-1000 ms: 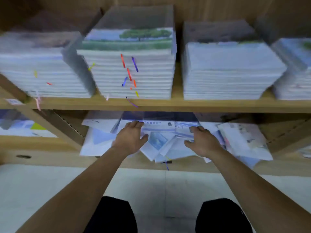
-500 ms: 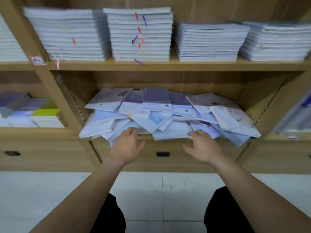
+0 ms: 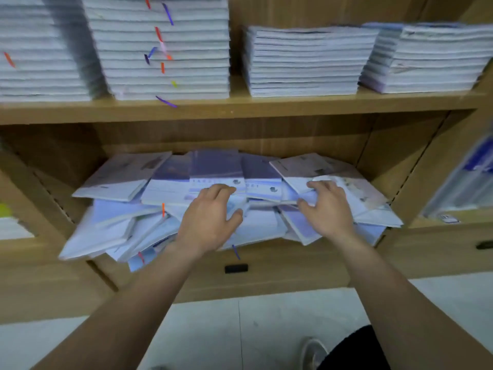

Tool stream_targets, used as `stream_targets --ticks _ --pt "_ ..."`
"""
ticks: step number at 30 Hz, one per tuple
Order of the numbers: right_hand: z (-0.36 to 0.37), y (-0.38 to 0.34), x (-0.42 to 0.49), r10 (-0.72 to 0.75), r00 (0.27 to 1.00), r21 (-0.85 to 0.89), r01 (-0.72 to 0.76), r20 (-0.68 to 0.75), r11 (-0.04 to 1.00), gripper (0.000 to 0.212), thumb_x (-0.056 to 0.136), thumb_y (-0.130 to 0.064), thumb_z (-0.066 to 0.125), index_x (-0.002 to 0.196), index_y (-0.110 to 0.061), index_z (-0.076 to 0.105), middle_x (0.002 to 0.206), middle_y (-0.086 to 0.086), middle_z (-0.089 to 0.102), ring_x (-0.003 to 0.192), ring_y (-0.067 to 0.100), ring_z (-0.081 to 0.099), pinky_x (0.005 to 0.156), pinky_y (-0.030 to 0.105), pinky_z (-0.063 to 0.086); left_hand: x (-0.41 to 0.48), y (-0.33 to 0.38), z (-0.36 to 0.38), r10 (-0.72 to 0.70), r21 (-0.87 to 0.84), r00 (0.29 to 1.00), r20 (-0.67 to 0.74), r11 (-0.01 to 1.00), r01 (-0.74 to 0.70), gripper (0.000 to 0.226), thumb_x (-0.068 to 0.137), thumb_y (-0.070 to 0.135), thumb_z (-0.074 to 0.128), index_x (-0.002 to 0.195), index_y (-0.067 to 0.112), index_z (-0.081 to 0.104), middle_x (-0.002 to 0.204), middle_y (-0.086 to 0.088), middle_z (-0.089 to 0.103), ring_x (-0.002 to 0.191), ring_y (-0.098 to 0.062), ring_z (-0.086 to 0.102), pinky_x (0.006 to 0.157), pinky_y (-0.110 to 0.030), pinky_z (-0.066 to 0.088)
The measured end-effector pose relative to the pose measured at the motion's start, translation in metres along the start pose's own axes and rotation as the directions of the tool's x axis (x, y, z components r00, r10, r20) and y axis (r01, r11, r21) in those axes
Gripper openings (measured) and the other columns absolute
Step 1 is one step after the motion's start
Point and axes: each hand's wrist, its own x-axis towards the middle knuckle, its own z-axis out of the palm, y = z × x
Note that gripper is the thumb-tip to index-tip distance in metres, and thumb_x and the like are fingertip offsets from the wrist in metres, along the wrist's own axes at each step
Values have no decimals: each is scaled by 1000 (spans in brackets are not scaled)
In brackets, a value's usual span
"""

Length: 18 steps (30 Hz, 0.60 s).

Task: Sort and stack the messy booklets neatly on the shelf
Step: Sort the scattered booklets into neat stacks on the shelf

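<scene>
hands: both reach into the heap on the lower shelf. our left hand [image 3: 210, 217] lies palm down on the middle of the heap, fingers loosely bent on a cover and thumb spread wide, and it grips nothing that we can see. our right hand [image 3: 326, 209] has its fingertips on a pale cover toward the right and its thumb down at a booklet's edge. we cannot tell whether it pinches that booklet.
booklets: the messy booklets [image 3: 170, 182] lie overlapping at all angles on the lower shelf [image 3: 266, 255]. several poke out over its front edge, and a few carry coloured tabs [image 3: 163, 209].
upper shelf: neat stacks [image 3: 304, 60] stand side by side on the board above, with their edges squared.
step in hand: we judge this to be the start of gathering. nothing is lifted clear or sorted yet.
next move: we think it calls for closing both hands on a few top booklets from either side. we would lift rather than drag, then turn them the same way and square the edges.
risk: the overhanging booklets at the front left look ready to slide to the floor [image 3: 266, 329] if the heap is pushed.
</scene>
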Motion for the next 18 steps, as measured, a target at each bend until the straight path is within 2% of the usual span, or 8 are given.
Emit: stream_targets --ticks 3,5,7,9,11,15,18 --pt "2 59 16 180 983 -19 -181 -46 983 60 95 -48 54 145 -16 47 150 15 39 136 39 33 108 48 34 43 33 38 136 10 989 55 991 -136 57 95 44 50 143 15 47 143 -3 48 133 -25 42 107 -38 36" --pt "10 92 22 247 969 -94 -244 20 965 75 92 -63 43 151 -17 38 158 18 28 143 40 25 114 51 26 70 55 61 190 -6 977 94 982 -190 58 95 45 50 144 14 45 143 -5 48 132 -27 42 107 -39 38" --pt "22 111 27 263 956 -137 -245 132 960 78 95 -66 31 158 -20 22 164 17 15 150 38 14 120 51 14 95 71 82 220 -1 967 132 975 -222 60 97 44 51 148 13 41 145 -6 47 131 -28 42 106 -39 36" --pt "30 120 31 212 957 -156 -182 198 971 76 98 -67 21 160 -24 10 167 13 4 153 37 4 123 50 5 115 79 99 231 41 959 164 970 -241 61 98 46 48 149 13 39 145 -7 46 132 -28 41 106 -37 34" --pt "31 123 31 170 955 -119 -144 244 982 76 98 -70 13 160 -27 5 167 9 -4 152 39 -5 123 53 6 131 84 110 204 78 963 175 972 -220 59 99 49 44 148 15 40 143 -8 49 130 -29 43 105 -38 35" --pt "24 123 24 111 963 -41 -104 246 994 65 104 -53 29 160 -31 7 168 4 -3 153 34 -8 119 50 19 161 85 114 69 108 981 179 990 -89 56 98 52 43 140 15 45 135 -15 53 123 -37 48 96 -44 44" --pt "22 127 20 23 977 -9 -21 213 1000 62 104 -52 33 159 -34 12 168 -1 0 154 26 -8 117 46 27 179 73 114 3 81 987 162 997 -17 58 97 50 48 139 11 42 138 -17 48 128 -37 43 101 -43 39"
